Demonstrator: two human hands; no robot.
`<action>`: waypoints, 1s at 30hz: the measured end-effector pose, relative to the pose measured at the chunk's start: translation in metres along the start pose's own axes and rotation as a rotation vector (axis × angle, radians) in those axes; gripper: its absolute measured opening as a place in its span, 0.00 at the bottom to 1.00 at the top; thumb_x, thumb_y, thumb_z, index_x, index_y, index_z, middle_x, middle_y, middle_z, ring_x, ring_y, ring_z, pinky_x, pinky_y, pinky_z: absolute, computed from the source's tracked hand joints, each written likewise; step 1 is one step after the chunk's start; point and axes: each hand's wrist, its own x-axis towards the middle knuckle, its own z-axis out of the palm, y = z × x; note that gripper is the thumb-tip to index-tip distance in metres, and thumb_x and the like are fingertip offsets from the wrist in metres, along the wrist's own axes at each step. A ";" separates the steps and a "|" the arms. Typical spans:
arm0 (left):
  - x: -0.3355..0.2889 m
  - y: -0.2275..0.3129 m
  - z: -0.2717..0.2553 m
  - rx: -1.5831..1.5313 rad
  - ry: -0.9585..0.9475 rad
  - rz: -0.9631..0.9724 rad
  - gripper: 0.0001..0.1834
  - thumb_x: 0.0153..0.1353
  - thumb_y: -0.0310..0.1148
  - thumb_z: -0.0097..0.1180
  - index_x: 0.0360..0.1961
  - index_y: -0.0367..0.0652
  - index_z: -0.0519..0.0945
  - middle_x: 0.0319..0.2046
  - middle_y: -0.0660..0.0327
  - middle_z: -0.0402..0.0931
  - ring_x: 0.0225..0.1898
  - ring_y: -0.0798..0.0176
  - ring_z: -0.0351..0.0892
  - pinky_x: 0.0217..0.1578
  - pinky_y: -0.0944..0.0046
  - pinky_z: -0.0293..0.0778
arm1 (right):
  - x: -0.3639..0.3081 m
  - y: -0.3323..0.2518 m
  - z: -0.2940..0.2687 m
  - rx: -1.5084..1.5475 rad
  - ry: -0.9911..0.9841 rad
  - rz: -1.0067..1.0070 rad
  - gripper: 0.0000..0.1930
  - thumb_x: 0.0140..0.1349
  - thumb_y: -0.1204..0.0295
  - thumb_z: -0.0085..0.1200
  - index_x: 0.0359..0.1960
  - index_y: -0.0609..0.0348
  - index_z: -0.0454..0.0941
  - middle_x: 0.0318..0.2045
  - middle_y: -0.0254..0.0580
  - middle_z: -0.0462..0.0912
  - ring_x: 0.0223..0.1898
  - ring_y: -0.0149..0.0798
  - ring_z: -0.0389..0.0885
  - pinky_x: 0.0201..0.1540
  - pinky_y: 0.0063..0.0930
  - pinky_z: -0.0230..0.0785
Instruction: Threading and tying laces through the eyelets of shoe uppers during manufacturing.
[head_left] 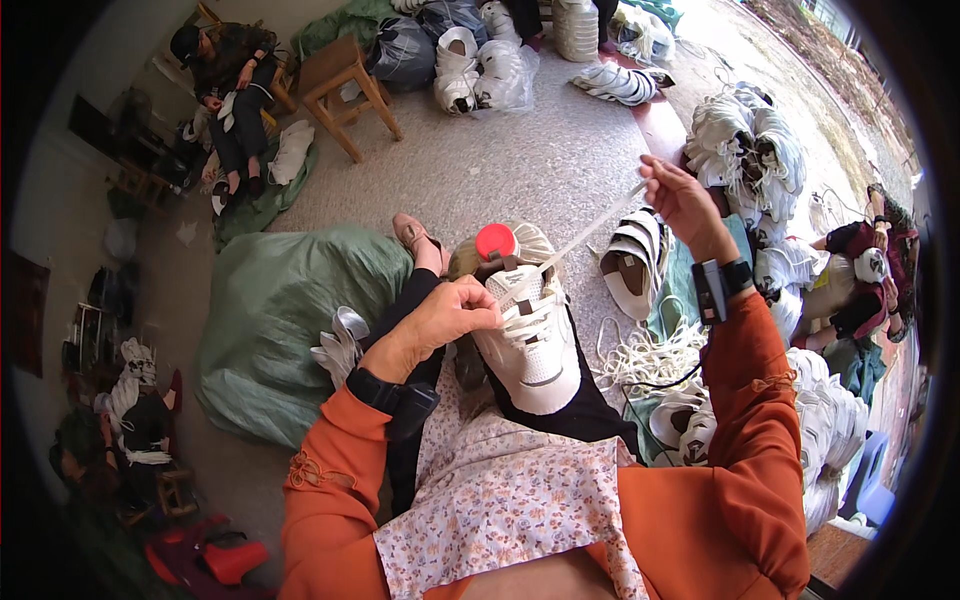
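1. The white sneaker lay over the person's lap, toe toward the body, just below the red lid. Its support looked soft; a hard sideways tug could have rolled it off the thighs.

2. The right hand was raised well apart from the sneaker, its fingers clamped on the flat white lace. Had that pinch slipped, the lace could have sprung back slack across the tongue.

3. The fingers of the left hand were closed on the sneaker's eyelet edge; whether they also pinched the lace could not be told. A loose hold there could have let the upper twist under the pull.

4. The lace ran straight and seemingly taut. Too strong a pull from that height could have left its two ends uneven or strained an eyelet, and a turn in the flat band could have set crooked.

5. A tangle of loose laces lay near the right forearm, with the nested white shoes beyond. A low sweep of the arm could have snagged the tangle, perhaps on the black wrist device.
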 end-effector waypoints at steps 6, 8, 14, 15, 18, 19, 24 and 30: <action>-0.002 -0.004 0.001 -0.125 0.049 0.035 0.08 0.59 0.34 0.60 0.36 0.42 0.78 0.33 0.70 0.72 0.34 0.76 0.68 0.38 0.75 0.65 | -0.048 0.053 0.030 -0.655 0.085 0.107 0.22 0.65 0.63 0.53 0.55 0.64 0.69 0.45 0.44 0.78 0.38 0.34 0.81 0.38 0.25 0.75; -0.002 -0.008 0.002 -0.166 0.083 0.054 0.09 0.61 0.34 0.59 0.38 0.42 0.77 0.32 0.70 0.73 0.34 0.77 0.68 0.36 0.76 0.66 | -0.064 0.066 0.043 -0.716 -0.155 0.186 0.15 0.62 0.68 0.55 0.47 0.64 0.74 0.40 0.40 0.80 0.38 0.32 0.80 0.40 0.24 0.73; -0.006 -0.025 0.001 -0.314 0.120 0.176 0.08 0.64 0.33 0.56 0.40 0.41 0.77 0.35 0.70 0.71 0.33 0.77 0.70 0.34 0.78 0.69 | -0.096 0.084 0.089 -1.025 -0.284 -0.365 0.11 0.57 0.75 0.57 0.42 0.57 0.76 0.37 0.36 0.76 0.40 0.34 0.77 0.39 0.29 0.69; -0.006 -0.027 0.001 -0.155 0.121 0.261 0.08 0.63 0.32 0.57 0.41 0.40 0.77 0.38 0.70 0.69 0.34 0.77 0.69 0.35 0.78 0.69 | -0.096 0.082 0.093 -1.127 -0.371 -0.434 0.10 0.57 0.74 0.57 0.41 0.56 0.76 0.36 0.37 0.75 0.38 0.36 0.77 0.39 0.30 0.67; -0.008 -0.029 0.004 0.050 0.116 0.413 0.09 0.59 0.28 0.61 0.40 0.39 0.78 0.44 0.68 0.64 0.35 0.77 0.68 0.35 0.77 0.68 | -0.093 0.076 0.104 -1.313 -0.501 -0.590 0.07 0.59 0.72 0.56 0.39 0.52 0.78 0.34 0.38 0.75 0.36 0.39 0.75 0.41 0.32 0.62; -0.010 -0.028 0.006 0.132 0.152 0.407 0.08 0.58 0.28 0.62 0.38 0.39 0.79 0.43 0.68 0.64 0.35 0.77 0.67 0.35 0.77 0.67 | -0.091 0.074 0.106 -1.364 -0.528 -0.600 0.06 0.59 0.71 0.55 0.38 0.52 0.78 0.34 0.38 0.75 0.36 0.39 0.75 0.41 0.32 0.62; -0.014 -0.019 0.013 0.179 0.228 0.418 0.07 0.56 0.28 0.64 0.34 0.40 0.80 0.41 0.67 0.64 0.33 0.77 0.65 0.34 0.77 0.66 | -0.086 0.069 0.115 -1.491 -0.613 -0.589 0.04 0.61 0.70 0.53 0.35 0.54 0.76 0.33 0.36 0.74 0.36 0.40 0.75 0.42 0.32 0.63; -0.020 -0.019 0.013 0.334 0.280 0.415 0.07 0.54 0.30 0.65 0.31 0.39 0.80 0.38 0.67 0.65 0.30 0.74 0.66 0.31 0.73 0.66 | -0.081 0.066 0.111 -1.725 -0.673 -0.404 0.07 0.66 0.66 0.47 0.38 0.54 0.70 0.34 0.37 0.76 0.37 0.41 0.76 0.44 0.37 0.61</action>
